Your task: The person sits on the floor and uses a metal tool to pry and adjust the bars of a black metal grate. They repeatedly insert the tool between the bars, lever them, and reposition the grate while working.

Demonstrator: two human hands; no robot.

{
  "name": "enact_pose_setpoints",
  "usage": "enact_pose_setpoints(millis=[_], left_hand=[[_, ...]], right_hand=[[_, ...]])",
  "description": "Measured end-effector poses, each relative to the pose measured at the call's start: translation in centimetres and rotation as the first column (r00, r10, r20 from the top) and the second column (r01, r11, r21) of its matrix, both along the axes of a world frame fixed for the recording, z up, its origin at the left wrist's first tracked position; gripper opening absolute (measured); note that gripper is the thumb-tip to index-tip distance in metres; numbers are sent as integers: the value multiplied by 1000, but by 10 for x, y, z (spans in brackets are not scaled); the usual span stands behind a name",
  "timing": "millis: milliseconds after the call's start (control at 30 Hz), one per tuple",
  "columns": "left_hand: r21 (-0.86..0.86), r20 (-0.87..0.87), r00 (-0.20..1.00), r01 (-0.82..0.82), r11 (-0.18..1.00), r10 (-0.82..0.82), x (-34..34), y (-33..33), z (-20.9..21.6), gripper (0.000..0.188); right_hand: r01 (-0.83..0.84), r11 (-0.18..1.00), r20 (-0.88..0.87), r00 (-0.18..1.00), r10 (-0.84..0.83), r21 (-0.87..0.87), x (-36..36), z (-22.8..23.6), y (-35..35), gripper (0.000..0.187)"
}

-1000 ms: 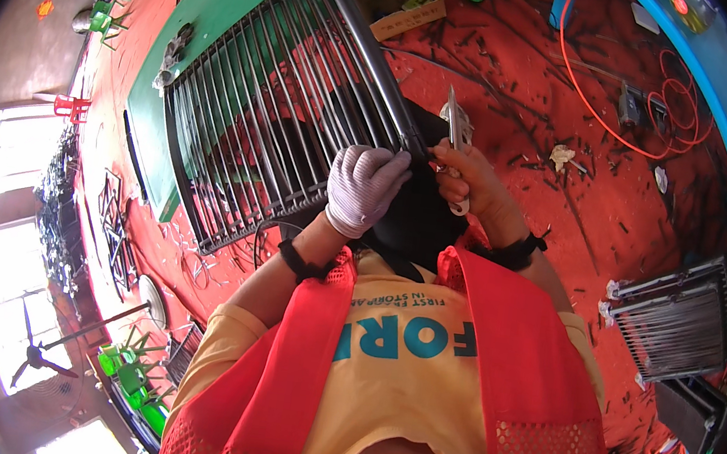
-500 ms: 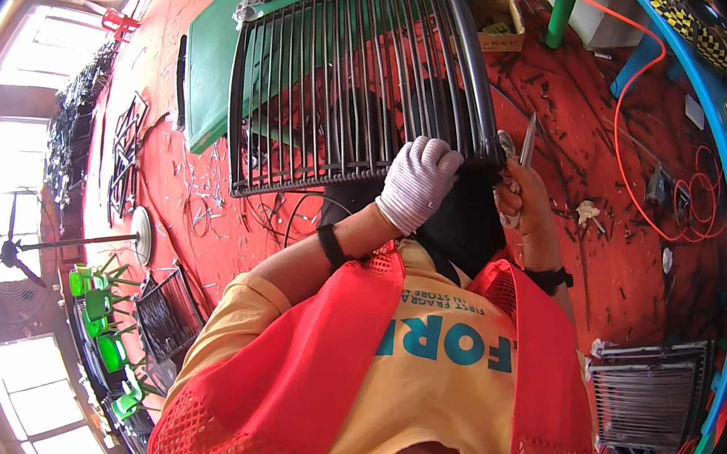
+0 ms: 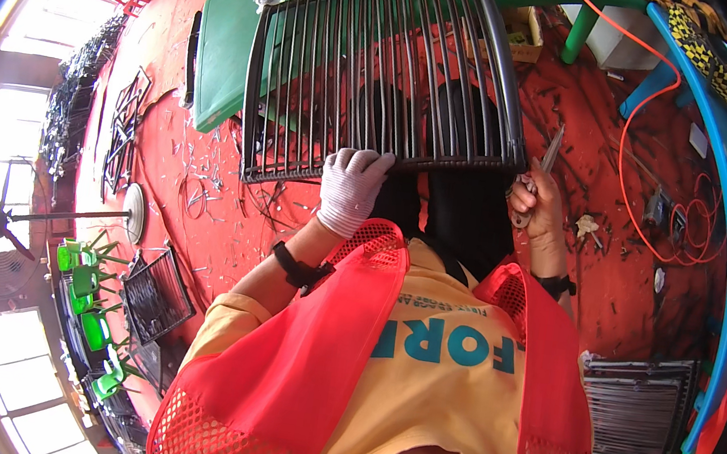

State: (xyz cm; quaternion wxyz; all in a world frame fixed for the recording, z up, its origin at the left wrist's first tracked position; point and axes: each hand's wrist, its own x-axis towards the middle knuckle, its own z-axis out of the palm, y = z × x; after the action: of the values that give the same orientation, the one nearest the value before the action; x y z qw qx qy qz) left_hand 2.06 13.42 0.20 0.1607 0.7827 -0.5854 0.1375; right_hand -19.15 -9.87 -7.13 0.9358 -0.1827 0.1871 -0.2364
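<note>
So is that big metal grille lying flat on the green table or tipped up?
Tipped. The metal grille leans with its far edge on the green table, while the gloved left hand grips its near edge.

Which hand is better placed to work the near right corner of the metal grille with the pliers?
Right. The right hand holds the pliers beside that corner, while the gloved left hand grips the metal grille on its near edge.
</note>
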Motion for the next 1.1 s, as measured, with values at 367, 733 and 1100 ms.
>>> enact_pose_setpoints(millis=[367, 733, 1100], left_hand=[[-94, 18, 994, -103, 990, 105, 33, 68, 9, 67], [82, 65, 944, -327, 941, 323, 79, 121, 3, 27], [-27, 0, 974, -228, 973, 228, 39, 82, 5, 46]], right_hand=[[63, 998, -117, 991, -66, -28, 4, 7, -6, 22], [-9, 999, 27, 1000, 10, -32, 5, 7, -7, 20], [55, 998, -63, 997, -54, 17, 3, 0, -8, 27]])
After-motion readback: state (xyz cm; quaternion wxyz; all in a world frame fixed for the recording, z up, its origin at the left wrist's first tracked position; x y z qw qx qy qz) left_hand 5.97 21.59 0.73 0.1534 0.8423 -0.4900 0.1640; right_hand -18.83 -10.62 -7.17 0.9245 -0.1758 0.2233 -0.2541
